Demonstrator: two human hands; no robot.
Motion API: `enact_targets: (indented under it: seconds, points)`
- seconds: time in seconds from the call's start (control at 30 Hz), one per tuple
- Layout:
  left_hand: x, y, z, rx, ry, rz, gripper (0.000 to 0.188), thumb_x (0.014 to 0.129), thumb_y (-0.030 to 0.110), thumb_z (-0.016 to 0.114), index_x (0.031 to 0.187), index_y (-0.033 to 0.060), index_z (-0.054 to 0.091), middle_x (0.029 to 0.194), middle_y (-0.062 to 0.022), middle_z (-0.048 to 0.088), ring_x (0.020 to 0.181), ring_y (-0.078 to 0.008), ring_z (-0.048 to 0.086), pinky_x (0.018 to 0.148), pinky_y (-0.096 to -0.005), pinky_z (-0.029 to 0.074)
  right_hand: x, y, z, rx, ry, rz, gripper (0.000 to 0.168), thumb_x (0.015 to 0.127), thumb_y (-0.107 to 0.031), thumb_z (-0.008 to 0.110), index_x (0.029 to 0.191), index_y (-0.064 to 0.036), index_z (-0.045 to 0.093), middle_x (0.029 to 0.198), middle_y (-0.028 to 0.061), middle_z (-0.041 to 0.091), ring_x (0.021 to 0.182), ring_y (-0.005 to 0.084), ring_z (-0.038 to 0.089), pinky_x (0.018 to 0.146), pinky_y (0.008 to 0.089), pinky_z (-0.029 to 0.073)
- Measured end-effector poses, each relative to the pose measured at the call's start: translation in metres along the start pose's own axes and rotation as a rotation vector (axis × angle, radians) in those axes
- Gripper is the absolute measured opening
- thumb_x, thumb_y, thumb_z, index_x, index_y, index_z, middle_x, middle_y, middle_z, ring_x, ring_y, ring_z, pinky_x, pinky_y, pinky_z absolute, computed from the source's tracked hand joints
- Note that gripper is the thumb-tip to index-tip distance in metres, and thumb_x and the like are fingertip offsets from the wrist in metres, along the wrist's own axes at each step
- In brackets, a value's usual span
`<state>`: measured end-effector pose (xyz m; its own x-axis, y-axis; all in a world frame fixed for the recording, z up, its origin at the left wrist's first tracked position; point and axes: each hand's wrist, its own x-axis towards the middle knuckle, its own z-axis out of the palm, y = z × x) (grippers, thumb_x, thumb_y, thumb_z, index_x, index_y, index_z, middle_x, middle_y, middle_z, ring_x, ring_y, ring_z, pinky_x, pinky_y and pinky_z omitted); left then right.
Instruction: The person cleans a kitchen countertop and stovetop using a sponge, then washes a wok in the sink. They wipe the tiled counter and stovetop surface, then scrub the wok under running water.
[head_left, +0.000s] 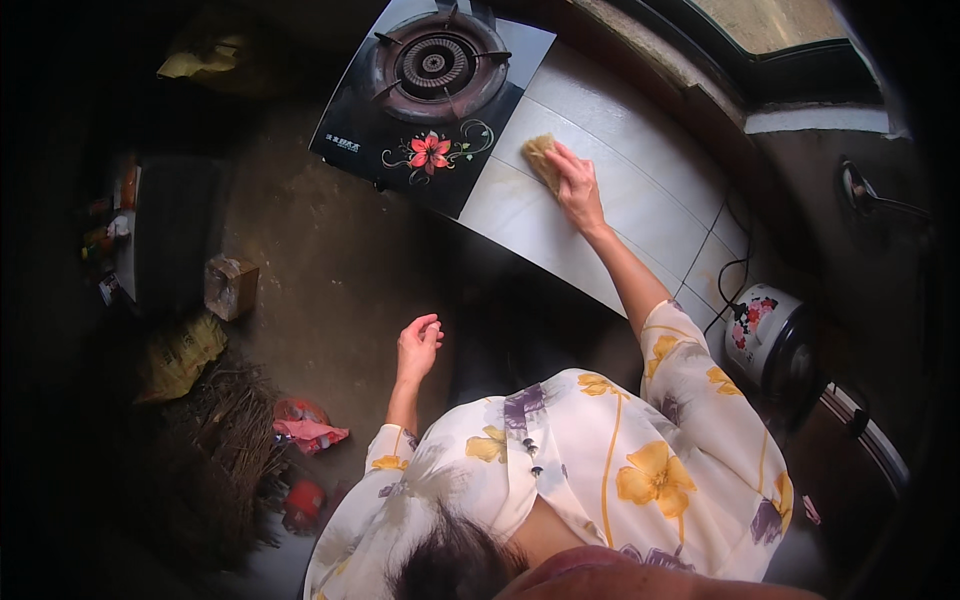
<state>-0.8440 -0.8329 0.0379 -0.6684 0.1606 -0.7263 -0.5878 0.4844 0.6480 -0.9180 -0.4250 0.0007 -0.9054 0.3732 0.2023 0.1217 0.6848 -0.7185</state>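
Note:
My right hand (576, 184) grips a tan, fibrous scrubbing pad (538, 159), which looks like a loofah, and holds it against the white tiled countertop (637, 157). Just left of the pad is the edge of a gas stove (450, 191) with a black glass top and a red flower print. Its round burner (433, 64) has a metal pan support with several prongs. My left hand (420, 346) hangs in the air in front of the counter, fingers loosely curled, with nothing visible in it.
A white rice cooker (761, 326) with a flower print and black cord stands at the counter's right end. A metal ladle (859, 187) is at the far right. On the floor at left are a cardboard box (231, 286), dry brushwood (225, 427) and a red plastic bag (307, 427).

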Motion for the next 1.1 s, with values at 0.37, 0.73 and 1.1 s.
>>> enact_targets:
  seconds: [0.37, 0.73, 1.1]
  points:
    - [-0.004, -0.010, -0.033, -0.005, -0.040, -0.026, 0.030, 0.098, 0.014, 0.059, 0.123, -0.0012, 0.063, 0.103, -0.0096, 0.071, 0.086, -0.0143, 0.069, 0.071, -0.0277, 0.058, -0.065, -0.072, 0.022, 0.109, -0.249, -0.001, 0.043, 0.079, 0.004, 0.059, 0.116, -0.015, 0.070, 0.126, 0.0073, 0.063, 0.100, 0.0323, 0.058, 0.091, 0.0397, 0.050]
    - [0.016, 0.071, 0.051, 0.081, -0.250, 0.133, 0.032, 0.099, 0.014, 0.056, 0.126, -0.0032, 0.061, 0.111, -0.0150, 0.071, 0.093, -0.0173, 0.069, 0.078, -0.0293, 0.058, 0.128, 0.068, 0.015, -0.470, 0.227, 0.078, 0.039, 0.086, -0.004, 0.051, 0.122, -0.011, 0.064, 0.135, 0.0131, 0.054, 0.106, 0.0362, 0.053, 0.092, 0.0406, 0.051]
    - [0.032, 0.074, 0.076, 0.161, -0.350, 0.066, 0.032, 0.098, 0.014, 0.058, 0.125, -0.0028, 0.063, 0.108, -0.0140, 0.071, 0.089, -0.0162, 0.069, 0.076, -0.0290, 0.058, 0.014, 0.141, -0.102, -0.562, 0.553, 0.669, 0.042, 0.085, -0.002, 0.049, 0.125, -0.006, 0.060, 0.140, 0.0171, 0.048, 0.114, 0.0412, 0.047, 0.097, 0.0483, 0.044]
